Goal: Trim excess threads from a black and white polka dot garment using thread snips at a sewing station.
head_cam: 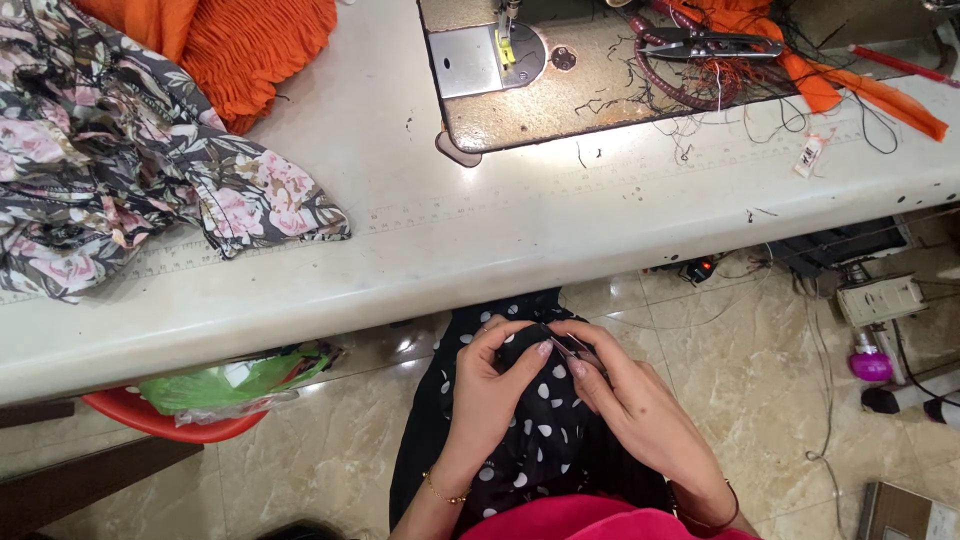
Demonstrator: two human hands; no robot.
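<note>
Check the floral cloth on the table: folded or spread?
Neither neatly: the floral cloth lies crumpled in a loose heap on the table, with one corner trailing out flat toward its front edge.

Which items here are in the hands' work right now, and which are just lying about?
In hand:
- black polka-dot fabric, pinched by left hand and right hand
- small dark piece at the fingertips

Lying about:
- floral fabric
- orange fabric
- sewing machine bed
- scissors
- red basin with green bag
</note>
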